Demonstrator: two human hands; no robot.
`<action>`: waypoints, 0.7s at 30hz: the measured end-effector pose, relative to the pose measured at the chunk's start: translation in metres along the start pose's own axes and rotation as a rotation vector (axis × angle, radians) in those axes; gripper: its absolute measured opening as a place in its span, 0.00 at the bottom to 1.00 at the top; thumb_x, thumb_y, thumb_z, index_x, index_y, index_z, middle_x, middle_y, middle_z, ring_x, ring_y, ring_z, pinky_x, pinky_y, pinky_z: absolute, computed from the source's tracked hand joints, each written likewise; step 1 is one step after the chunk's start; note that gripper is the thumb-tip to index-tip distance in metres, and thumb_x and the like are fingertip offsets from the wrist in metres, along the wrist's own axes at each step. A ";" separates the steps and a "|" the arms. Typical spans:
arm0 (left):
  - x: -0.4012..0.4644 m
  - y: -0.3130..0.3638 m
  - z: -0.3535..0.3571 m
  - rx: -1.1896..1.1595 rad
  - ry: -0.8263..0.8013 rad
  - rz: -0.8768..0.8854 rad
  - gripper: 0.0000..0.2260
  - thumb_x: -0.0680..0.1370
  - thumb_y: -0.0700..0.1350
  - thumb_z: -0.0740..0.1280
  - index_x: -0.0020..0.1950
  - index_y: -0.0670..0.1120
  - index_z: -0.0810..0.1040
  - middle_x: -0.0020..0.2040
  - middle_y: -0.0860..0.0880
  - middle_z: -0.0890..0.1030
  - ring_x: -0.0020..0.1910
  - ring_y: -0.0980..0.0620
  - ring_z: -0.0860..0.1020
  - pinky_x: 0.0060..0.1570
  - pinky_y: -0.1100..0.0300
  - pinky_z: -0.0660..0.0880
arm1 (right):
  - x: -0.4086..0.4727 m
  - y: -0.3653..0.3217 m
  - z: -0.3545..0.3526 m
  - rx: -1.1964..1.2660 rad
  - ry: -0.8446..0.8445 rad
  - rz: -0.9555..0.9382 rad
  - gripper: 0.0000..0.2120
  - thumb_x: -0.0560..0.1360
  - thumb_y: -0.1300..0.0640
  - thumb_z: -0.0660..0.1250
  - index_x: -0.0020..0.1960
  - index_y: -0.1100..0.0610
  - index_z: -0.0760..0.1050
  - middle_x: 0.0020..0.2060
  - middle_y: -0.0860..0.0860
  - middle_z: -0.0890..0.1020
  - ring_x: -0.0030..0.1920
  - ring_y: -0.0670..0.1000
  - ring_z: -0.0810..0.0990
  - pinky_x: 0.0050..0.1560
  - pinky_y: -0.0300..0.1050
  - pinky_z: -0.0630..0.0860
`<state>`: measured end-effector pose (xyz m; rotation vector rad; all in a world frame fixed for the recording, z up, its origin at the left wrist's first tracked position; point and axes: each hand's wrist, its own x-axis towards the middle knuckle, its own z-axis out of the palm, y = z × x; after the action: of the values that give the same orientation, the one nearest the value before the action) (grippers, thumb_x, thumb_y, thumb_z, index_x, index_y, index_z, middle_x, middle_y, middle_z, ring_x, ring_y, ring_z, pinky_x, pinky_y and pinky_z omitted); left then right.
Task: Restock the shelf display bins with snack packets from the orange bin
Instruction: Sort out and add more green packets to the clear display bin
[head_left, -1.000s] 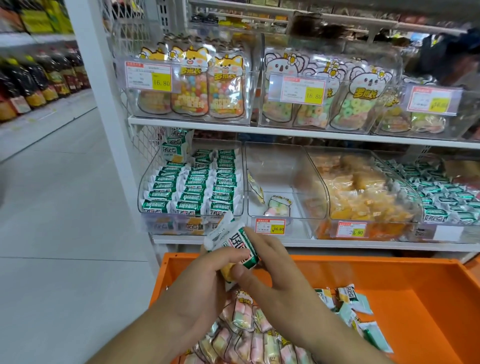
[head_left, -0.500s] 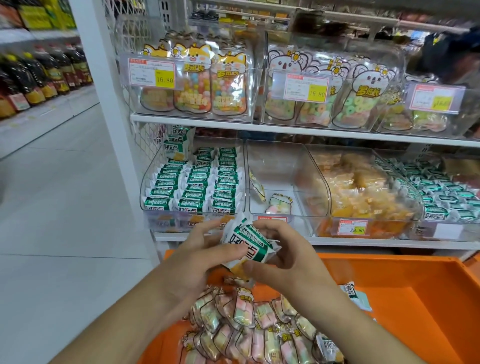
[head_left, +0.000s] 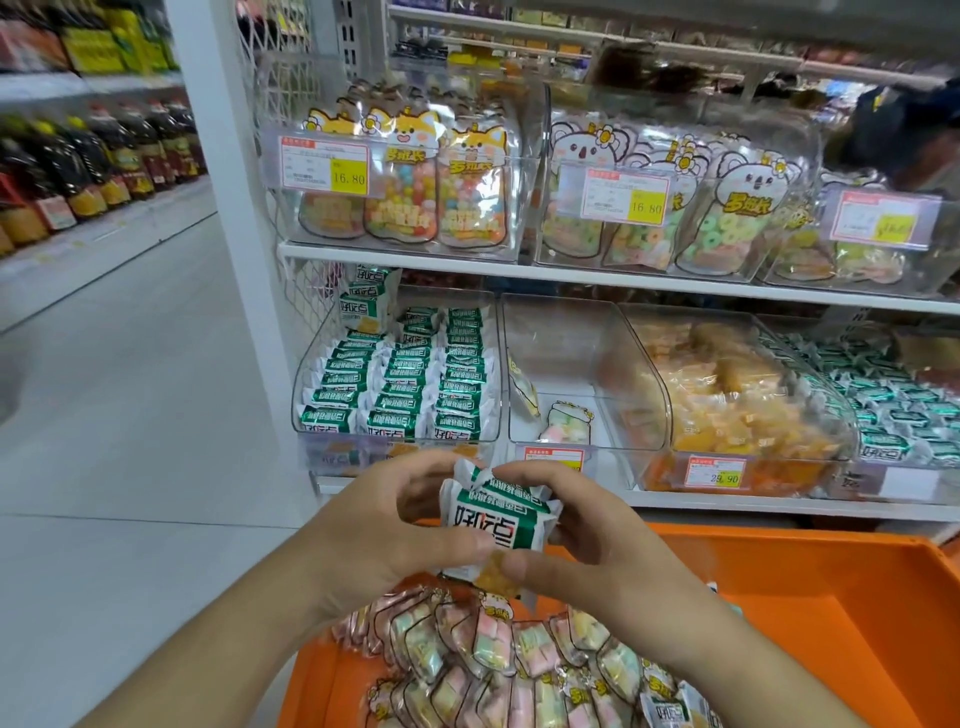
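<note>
My left hand (head_left: 384, 525) and my right hand (head_left: 576, 545) both pinch one green-and-white snack packet (head_left: 493, 525), holding it upright above the orange bin (head_left: 810, 644). A heap of pastel marshmallow packets (head_left: 498, 665) lies in the bin under my wrists. Just behind my hands on the lower shelf stands a clear display bin (head_left: 332, 358) packed with rows of the same green-and-white packets (head_left: 415, 384). The clear bin beside it (head_left: 566, 332) holds only two or three marshmallow packets (head_left: 563, 421).
To the right are a clear bin of orange snacks (head_left: 737, 410) and one of teal packets (head_left: 893, 410). The upper shelf (head_left: 597, 278) carries bins of candy pouches. A white upright post (head_left: 228, 208) stands left, with open aisle floor (head_left: 119, 415) beyond.
Both hands have lifted the green-and-white packet from over the orange bin up toward the lower shelf, and it has turned from tilted to upright, label facing me.
</note>
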<state>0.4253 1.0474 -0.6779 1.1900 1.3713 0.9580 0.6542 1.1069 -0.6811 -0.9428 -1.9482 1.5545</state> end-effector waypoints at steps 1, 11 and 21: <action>0.000 -0.001 0.000 -0.012 0.010 0.002 0.22 0.73 0.39 0.79 0.64 0.50 0.81 0.55 0.47 0.88 0.57 0.50 0.85 0.59 0.51 0.82 | 0.002 -0.001 0.001 0.002 0.002 0.001 0.25 0.74 0.55 0.79 0.66 0.38 0.77 0.61 0.44 0.83 0.62 0.49 0.84 0.63 0.50 0.80; 0.046 0.007 -0.050 0.103 0.171 0.103 0.32 0.72 0.55 0.81 0.73 0.66 0.71 0.65 0.68 0.77 0.64 0.69 0.76 0.62 0.64 0.76 | 0.094 -0.030 0.001 -0.299 0.125 -0.030 0.31 0.70 0.49 0.83 0.68 0.40 0.73 0.57 0.38 0.81 0.49 0.40 0.84 0.47 0.37 0.80; 0.155 -0.005 -0.107 0.538 0.532 0.117 0.26 0.85 0.49 0.61 0.83 0.53 0.60 0.80 0.51 0.66 0.73 0.51 0.70 0.63 0.59 0.66 | 0.282 -0.045 0.000 -0.767 0.160 0.126 0.18 0.78 0.39 0.73 0.59 0.51 0.79 0.50 0.53 0.84 0.47 0.48 0.83 0.43 0.37 0.79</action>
<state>0.3232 1.2048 -0.6979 1.4842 2.0951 1.0699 0.4609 1.3144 -0.6531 -1.4496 -2.4319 0.7204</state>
